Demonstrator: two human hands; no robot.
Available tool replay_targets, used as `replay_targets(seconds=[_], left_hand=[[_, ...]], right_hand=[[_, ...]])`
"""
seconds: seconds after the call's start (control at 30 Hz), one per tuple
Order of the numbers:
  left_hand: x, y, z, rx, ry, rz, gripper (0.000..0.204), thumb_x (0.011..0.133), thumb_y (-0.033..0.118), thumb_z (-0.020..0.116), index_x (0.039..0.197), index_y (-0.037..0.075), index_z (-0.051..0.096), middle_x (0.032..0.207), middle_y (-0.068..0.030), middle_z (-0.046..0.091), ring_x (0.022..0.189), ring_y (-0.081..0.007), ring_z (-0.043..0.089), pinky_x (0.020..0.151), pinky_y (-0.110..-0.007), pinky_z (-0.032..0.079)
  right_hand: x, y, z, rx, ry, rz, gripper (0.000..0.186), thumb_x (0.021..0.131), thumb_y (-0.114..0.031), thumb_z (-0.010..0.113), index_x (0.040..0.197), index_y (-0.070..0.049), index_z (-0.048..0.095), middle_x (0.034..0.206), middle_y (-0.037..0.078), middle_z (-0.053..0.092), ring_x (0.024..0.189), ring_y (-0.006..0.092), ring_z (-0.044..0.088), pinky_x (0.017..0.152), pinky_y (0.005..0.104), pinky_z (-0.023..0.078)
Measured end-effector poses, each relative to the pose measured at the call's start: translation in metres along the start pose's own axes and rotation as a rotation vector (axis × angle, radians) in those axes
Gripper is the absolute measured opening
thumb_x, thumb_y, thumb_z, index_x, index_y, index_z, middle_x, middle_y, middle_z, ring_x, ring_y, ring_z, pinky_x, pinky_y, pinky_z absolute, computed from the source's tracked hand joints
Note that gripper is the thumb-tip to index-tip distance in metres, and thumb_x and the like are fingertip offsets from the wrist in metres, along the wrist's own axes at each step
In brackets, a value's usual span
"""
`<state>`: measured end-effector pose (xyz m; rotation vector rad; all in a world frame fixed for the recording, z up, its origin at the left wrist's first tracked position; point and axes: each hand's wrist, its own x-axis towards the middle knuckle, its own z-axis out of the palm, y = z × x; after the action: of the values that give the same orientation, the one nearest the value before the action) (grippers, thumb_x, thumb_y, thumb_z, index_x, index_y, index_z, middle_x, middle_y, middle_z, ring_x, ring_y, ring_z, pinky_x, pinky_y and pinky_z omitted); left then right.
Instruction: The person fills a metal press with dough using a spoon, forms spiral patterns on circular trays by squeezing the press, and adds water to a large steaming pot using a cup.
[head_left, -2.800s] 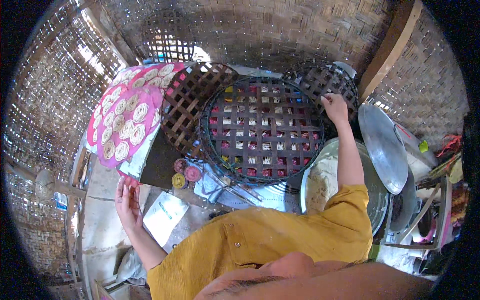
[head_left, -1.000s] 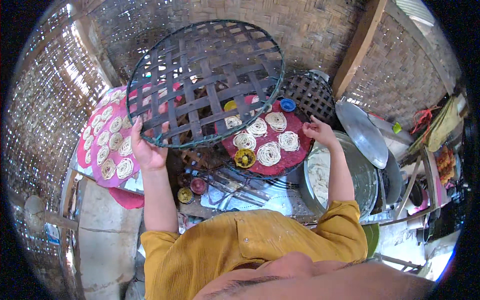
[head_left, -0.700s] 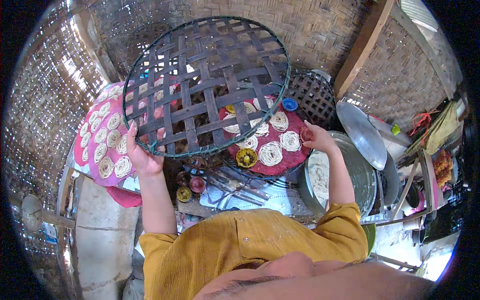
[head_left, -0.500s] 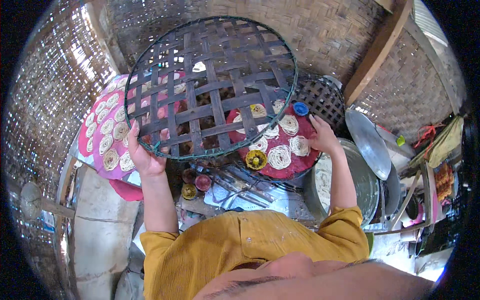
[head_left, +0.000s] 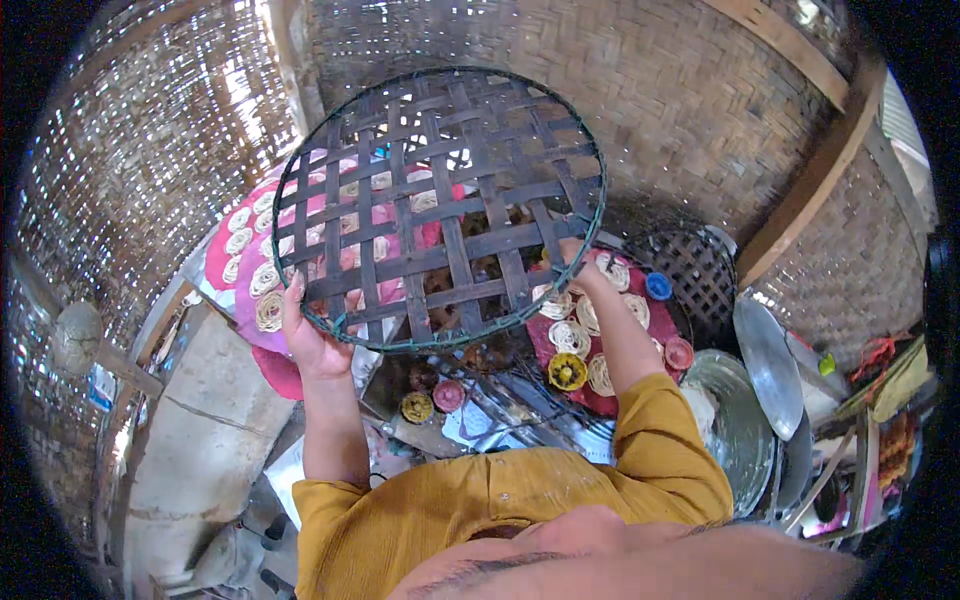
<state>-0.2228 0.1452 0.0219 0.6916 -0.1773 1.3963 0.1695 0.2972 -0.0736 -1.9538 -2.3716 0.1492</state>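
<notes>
A round, open-weave bamboo tray (head_left: 405, 265) with a green-bound rim is held up in front of me, tilted. My left hand (head_left: 318, 335) grips its lower left rim. My right hand (head_left: 580, 262) is at its right rim, with the fingers mostly hidden behind the slats. Under my right forearm lies a pink-red cloth (head_left: 548, 348) bearing pale coils of noodle-like strands (head_left: 570, 338). A yellow flower-shaped cup (head_left: 567, 371), a blue cup (head_left: 658, 286) and a pink cup (head_left: 679, 353) rest on or beside it.
More pale coils lie on pink and purple cloths (head_left: 250, 315) at left. Two small cups (head_left: 417, 406) stand near my front. A large basin (head_left: 745, 425), a metal lid (head_left: 768, 355) and a dark woven basket (head_left: 690, 285) are at right. Woven walls (head_left: 600, 110) surround the space.
My right hand has left the cloth's right edge and moved up-left to the tray's rim. The pink cup at the cloth's right now shows. My view has shifted.
</notes>
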Motion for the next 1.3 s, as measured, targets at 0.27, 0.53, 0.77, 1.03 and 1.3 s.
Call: replay_targets(seconds=[0.27, 0.53, 0.77, 1.03, 1.3], left_hand=[[-0.005, 0.002, -0.012, 0.106, 0.371, 0.234, 0.032, 0.085, 0.021, 0.04, 0.113, 0.006, 0.044, 0.107, -0.0175, 0.053, 0.094, -0.029, 0.057, 0.066, -0.039, 0.055], [0.01, -0.033, 0.003, 0.176, 0.42, 0.14, 0.034, 0.085, 0.025, 0.043, 0.115, 0.007, 0.043, 0.106, -0.0142, 0.055, 0.089, -0.0251, 0.058, 0.066, -0.04, 0.053], [0.027, -0.105, 0.019, 0.336, 0.335, -0.179, 0.04, 0.088, 0.023, 0.042, 0.122, 0.011, 0.026, 0.108, -0.015, 0.048, 0.091, -0.0305, 0.057, 0.065, -0.038, 0.053], [0.038, -0.204, -0.035, 1.328, 0.167, -0.132, 0.063, 0.08, 0.02, 0.055, 0.129, -0.004, 0.023, 0.107, -0.0181, 0.051, 0.097, -0.0234, 0.051, 0.086, -0.029, 0.037], [0.029, -0.235, -0.049, 0.83, 0.105, -0.17, 0.057, 0.086, 0.018, 0.049, 0.132, 0.0, 0.02, 0.099, -0.008, 0.055, 0.086, -0.0116, 0.051, 0.076, -0.023, 0.041]], right_hand=[[-0.006, -0.033, -0.004, 0.2, 0.213, 0.012, 0.094, 0.055, -0.047, 0.071, 0.127, -0.002, 0.032, 0.11, 0.02, 0.051, 0.102, 0.0335, 0.049, 0.088, 0.0378, 0.038], [-0.053, -0.007, -0.042, 0.832, 0.542, 0.15, 0.061, 0.075, -0.043, 0.059, 0.118, -0.003, 0.044, 0.11, 0.016, 0.053, 0.102, 0.0268, 0.051, 0.086, 0.0362, 0.039], [-0.183, -0.024, -0.116, 1.505, 0.751, 0.307, 0.037, 0.085, -0.027, 0.049, 0.111, 0.0, 0.049, 0.098, 0.008, 0.056, 0.088, 0.016, 0.052, 0.074, 0.031, 0.043], [-0.28, 0.052, -0.029, 0.796, 0.858, 0.654, 0.026, 0.081, -0.018, 0.053, 0.097, 0.001, 0.056, 0.08, 0.004, 0.055, 0.076, 0.0112, 0.049, 0.069, 0.0226, 0.037], [-0.299, 0.061, -0.011, 1.614, 1.118, 0.685, 0.018, 0.082, -0.014, 0.049, 0.092, 0.001, 0.054, 0.08, 0.007, 0.057, 0.074, 0.0167, 0.054, 0.062, 0.0277, 0.043]])
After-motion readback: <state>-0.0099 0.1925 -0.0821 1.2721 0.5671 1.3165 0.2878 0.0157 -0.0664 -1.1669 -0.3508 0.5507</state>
